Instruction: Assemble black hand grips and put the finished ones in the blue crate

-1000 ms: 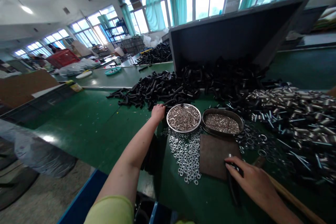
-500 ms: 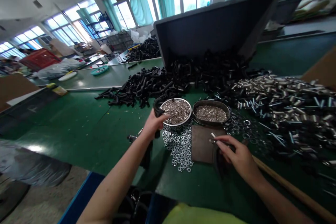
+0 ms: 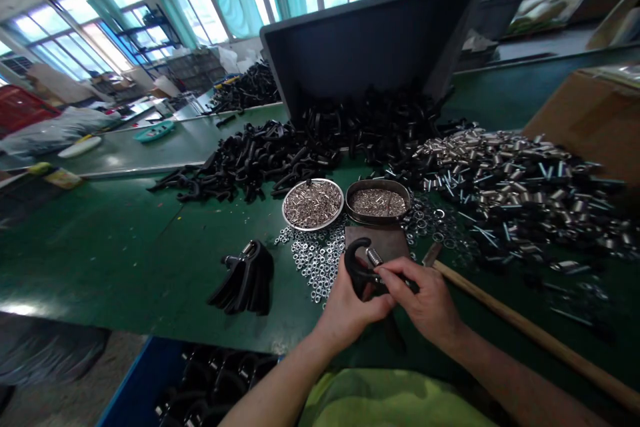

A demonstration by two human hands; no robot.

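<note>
My left hand (image 3: 347, 307) is wrapped round a black hooked part (image 3: 356, 260), its curved end pointing up above the brown plate (image 3: 383, 238). Close against it, my right hand (image 3: 423, 293) pinches at the same part, beside a small silver ribbed cylinder (image 3: 373, 256). Whatever lies between the right fingertips is too small to make out. Silver nuts (image 3: 315, 267) are spread left of the plate. Behind them sit a round dish of small metal pins (image 3: 314, 204) and an oval tin of tiny metal pieces (image 3: 379, 202).
A wooden-handled hammer (image 3: 520, 320) lies at the right. Black parts (image 3: 250, 153) are heaped before a tilted grey bin (image 3: 370, 40). Silver cylinders (image 3: 520, 180) pile up at the right. Several assembled black parts (image 3: 245, 280) stand left; a blue crate (image 3: 135, 380) is below.
My left hand has moved right and down from beside the round dish, bringing the black hooked part to my right hand. The view has shifted, showing the hammer's head and the group of black parts.
</note>
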